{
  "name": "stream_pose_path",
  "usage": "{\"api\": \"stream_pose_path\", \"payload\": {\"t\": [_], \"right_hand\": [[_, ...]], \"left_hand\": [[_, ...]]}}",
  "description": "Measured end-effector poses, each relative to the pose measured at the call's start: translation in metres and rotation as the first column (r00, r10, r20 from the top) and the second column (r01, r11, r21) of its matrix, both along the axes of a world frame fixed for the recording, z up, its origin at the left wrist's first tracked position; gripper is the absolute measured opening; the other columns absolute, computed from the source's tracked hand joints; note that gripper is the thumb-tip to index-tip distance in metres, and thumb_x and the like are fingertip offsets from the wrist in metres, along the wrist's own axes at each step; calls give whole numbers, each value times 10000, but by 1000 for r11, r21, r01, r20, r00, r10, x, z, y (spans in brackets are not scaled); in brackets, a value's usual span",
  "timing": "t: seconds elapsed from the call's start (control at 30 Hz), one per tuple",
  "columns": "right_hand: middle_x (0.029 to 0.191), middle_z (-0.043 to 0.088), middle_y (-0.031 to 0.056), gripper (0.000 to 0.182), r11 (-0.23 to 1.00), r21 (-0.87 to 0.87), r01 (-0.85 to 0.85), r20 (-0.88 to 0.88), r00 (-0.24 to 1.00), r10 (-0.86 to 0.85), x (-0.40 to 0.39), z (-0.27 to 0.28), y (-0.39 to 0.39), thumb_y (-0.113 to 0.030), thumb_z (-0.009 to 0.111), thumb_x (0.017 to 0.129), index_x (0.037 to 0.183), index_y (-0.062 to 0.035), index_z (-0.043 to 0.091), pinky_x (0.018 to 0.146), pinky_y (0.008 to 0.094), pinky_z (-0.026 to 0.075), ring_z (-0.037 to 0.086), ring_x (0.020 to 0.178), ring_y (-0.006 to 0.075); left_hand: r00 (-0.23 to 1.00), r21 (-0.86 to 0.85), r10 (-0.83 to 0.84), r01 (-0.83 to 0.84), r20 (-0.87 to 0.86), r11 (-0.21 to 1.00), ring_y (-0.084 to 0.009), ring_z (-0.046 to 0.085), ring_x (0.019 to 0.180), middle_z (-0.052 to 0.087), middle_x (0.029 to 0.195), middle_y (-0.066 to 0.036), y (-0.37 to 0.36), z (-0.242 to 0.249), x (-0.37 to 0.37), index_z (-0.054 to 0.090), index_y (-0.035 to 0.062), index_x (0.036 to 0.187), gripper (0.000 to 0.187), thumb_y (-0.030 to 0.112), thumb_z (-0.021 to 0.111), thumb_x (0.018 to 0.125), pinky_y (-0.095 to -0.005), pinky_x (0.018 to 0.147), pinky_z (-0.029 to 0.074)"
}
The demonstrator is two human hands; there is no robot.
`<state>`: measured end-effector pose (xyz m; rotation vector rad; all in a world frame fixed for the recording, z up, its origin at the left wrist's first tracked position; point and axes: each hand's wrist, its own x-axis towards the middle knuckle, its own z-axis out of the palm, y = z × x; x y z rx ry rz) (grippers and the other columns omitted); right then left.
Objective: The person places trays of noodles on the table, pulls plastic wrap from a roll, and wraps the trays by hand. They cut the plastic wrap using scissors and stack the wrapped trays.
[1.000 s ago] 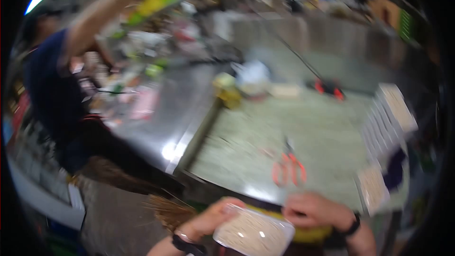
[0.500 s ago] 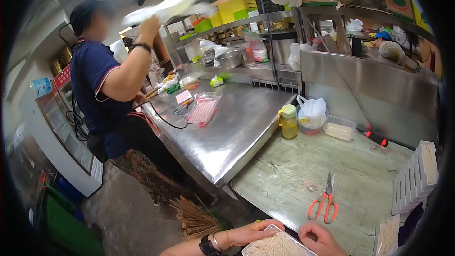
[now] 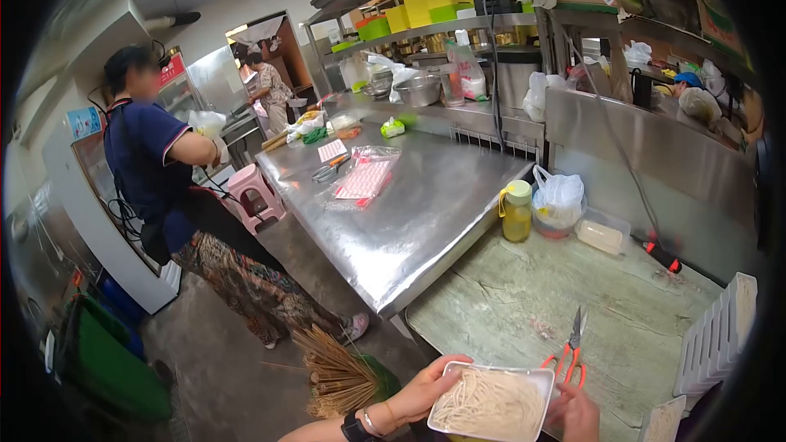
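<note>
My left hand (image 3: 422, 397), with a dark watch and a bangle at the wrist, grips the left edge of a white plastic tray (image 3: 434, 423). Pale noodle-like strands (image 3: 495, 401) fill it, and its open top faces me. Close to the tray's right side is my right hand (image 3: 577, 416), its fingers smeared by motion. Orange-handled scissors (image 3: 571, 352) lie just above that hand on the green-grey worktop (image 3: 483, 311). At the right edge stands a stack of similar white trays (image 3: 714, 336), with another filled tray (image 3: 665, 419) in front of it.
A yellow-green bottle (image 3: 517, 213), a bagged bowl (image 3: 558, 200) and a clear box (image 3: 603, 231) line the worktop's back. Left of it is a steel table (image 3: 393, 245). A person (image 3: 155, 147) stands beyond a bundle of thin sticks (image 3: 336, 368) and a green bin (image 3: 115, 360).
My left hand has raised and tilted the tray so more of the strands show. My right hand has shifted right and down. The co-worker has lowered the white plastic sheet and moved back.
</note>
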<state>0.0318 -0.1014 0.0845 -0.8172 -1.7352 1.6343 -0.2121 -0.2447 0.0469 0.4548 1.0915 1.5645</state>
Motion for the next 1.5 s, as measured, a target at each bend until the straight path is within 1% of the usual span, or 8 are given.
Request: {"api": "stream_pose_path", "payload": {"t": [0.1, 0.2, 0.4, 0.7, 1.07, 1.23, 1.33, 1.5], "right_hand": [[829, 597, 306, 411, 882, 414, -224, 421, 906, 33, 2, 6, -8, -247, 421, 967, 1271, 22, 482, 694, 423, 468, 592, 790, 428], [885, 611, 309, 401, 935, 261, -240, 736, 676, -32, -13, 24, -12, -244, 409, 970, 1259, 14, 510, 721, 447, 466, 598, 843, 440], [790, 600, 282, 372, 900, 436, -6, 351, 922, -164, -7, -3, -6, -253, 391, 987, 1118, 46, 571, 657, 433, 445, 598, 737, 393], [657, 556, 214, 373, 940, 171, -295, 542, 825, 161, 16, 37, -25, -276, 460, 958, 796, 39, 576, 599, 425, 421, 549, 615, 338], [742, 577, 261, 361, 873, 223, -434, 606, 763, 225, 17, 32, -30, -289, 455, 960, 843, 19, 602, 615, 452, 430, 573, 735, 445], [710, 562, 209, 218, 938, 116, -328, 524, 822, 223, 17, 29, -18, -169, 560, 913, 818, 22, 602, 564, 383, 407, 539, 615, 311], [682, 595, 79, 279, 966, 59, -253, 512, 838, 188, 32, 2, 3, -233, 564, 913, 818, 26, 603, 608, 303, 450, 526, 650, 118], [769, 599, -51, 336, 997, -54, -49, 282, 957, 62, 29, 34, 31, -262, 510, 967, 848, 25, 638, 599, 238, 430, 512, 678, 57]], "left_hand": [[997, 12, 27, -27, -71, 1000, -121, 577, 1024, 571, 1139, -73, 7, -14, 8, 423, 71, 1296, 312, 184, 443, 1007, -273, 873, 507], [995, 42, -10, 14, -100, 999, -105, 557, 1027, 571, 1134, -65, 8, -13, 26, 421, 80, 1303, 316, 185, 449, 1006, -267, 878, 491], [951, 14, -201, 210, -235, 978, -89, 528, 1055, 554, 1148, -40, 5, -1, 37, 422, 94, 1310, 324, 203, 456, 1006, -248, 898, 456], [832, 7, -327, 369, -449, 929, -120, 470, 1105, 511, 1184, -39, -3, -29, 38, 462, 86, 1287, 345, 278, 451, 1001, -273, 964, 385], [828, 45, -321, 383, -460, 923, -159, 542, 1079, 589, 1140, -75, -8, 14, 49, 509, 17, 1261, 390, 295, 482, 989, -307, 933, 438], [754, 28, -380, 465, -536, 885, -218, 244, 1378, 291, 1469, -116, 3, -17, 33, 227, 59, 1471, 637, 388, 463, 979, -351, 1131, 192], [887, 117, -456, 447, 73, 887, -250, 502, 1213, 464, 1361, -177, 10, -30, 28, 113, 177, 1510, 786, 436, 564, 920, -394, 993, 426], [848, 156, -500, 525, -173, 837, -181, 531, 1176, 534, 1300, -95, 13, -14, 12, 330, 37, 1423, 749, -50, 704, 780, -326, 988, 431]]}}
